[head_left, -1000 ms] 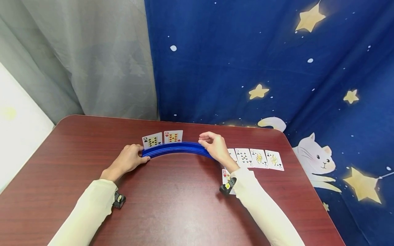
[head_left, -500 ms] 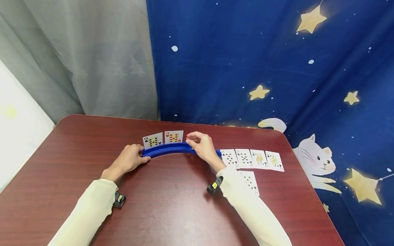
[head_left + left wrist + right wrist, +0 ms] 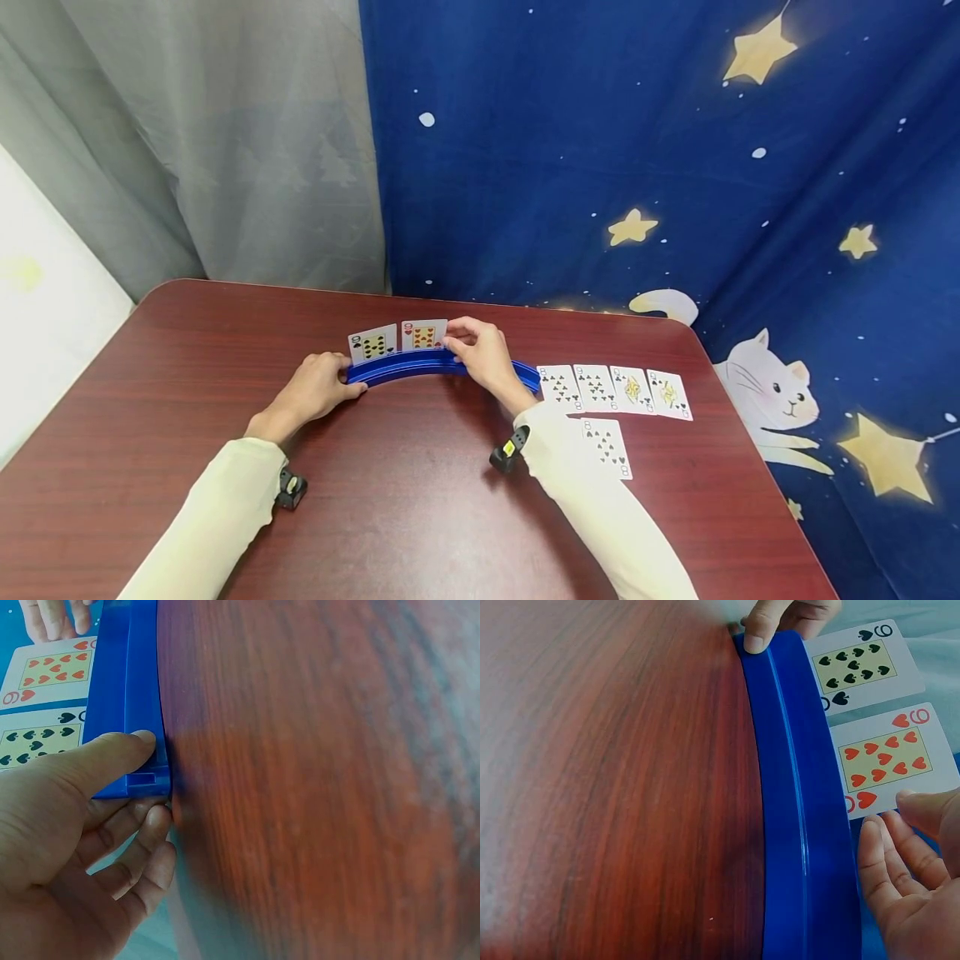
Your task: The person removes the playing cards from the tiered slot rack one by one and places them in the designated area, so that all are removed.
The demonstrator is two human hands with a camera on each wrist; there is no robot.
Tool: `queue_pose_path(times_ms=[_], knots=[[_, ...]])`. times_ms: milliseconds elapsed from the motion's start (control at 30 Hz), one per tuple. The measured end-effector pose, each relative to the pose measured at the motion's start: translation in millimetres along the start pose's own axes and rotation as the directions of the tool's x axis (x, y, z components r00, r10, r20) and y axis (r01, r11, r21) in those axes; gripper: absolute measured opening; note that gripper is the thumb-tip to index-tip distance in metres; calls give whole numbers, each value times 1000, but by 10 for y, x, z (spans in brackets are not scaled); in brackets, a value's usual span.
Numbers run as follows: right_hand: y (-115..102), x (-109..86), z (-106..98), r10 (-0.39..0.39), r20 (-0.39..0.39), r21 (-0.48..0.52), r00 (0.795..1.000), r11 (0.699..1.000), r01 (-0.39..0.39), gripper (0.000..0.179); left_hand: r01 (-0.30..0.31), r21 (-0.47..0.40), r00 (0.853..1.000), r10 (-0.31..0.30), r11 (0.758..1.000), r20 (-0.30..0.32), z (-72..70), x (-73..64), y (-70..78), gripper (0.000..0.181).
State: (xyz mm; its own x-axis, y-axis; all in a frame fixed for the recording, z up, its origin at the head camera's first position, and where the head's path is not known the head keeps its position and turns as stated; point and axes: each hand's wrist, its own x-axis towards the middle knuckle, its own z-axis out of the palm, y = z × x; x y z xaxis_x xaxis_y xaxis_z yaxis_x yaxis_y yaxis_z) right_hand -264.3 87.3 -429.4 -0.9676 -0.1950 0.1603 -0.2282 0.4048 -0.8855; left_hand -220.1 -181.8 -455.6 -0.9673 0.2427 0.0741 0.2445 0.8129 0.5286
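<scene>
My left hand (image 3: 318, 383) grips the left end of a curved blue playing card holder (image 3: 408, 362), thumb on the front and fingers behind. Two cards stand upright in its slot: the nine of spades (image 3: 855, 664) at the left and the nine of hearts (image 3: 885, 759) beside it. At the right edge of the nine of hearts is my right hand (image 3: 480, 354). In the right wrist view, its thumb overlaps the card's edge, with fingertips right at that edge behind, pinching it. The holder's right part runs on past my right wrist.
Right of the holder, several playing cards (image 3: 596, 388) lie face up in a row on the brown table (image 3: 420, 517). An eight of spades (image 3: 606, 448) lies in front of them, partly beside my right sleeve. Curtains (image 3: 510, 167) hang behind the table's far edge.
My right hand has moved left along the holder to the nine of hearts. My sleeve uncovers the eight of spades and now hides the eight of hearts. My left hand stays put.
</scene>
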Motion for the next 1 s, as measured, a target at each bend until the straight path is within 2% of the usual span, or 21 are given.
queue_pose_path(times_ms=[467,1000], knots=[[-13,25,-8,-44,-37,-49,998,998,42,8,-29,9,999,29,1000,-19,-12,-20,35,21],[-39,-75,-273,-85,-72,-16,994,996,84,8,-21,6,1000,21,1000,-6,-4,-14,11,20]])
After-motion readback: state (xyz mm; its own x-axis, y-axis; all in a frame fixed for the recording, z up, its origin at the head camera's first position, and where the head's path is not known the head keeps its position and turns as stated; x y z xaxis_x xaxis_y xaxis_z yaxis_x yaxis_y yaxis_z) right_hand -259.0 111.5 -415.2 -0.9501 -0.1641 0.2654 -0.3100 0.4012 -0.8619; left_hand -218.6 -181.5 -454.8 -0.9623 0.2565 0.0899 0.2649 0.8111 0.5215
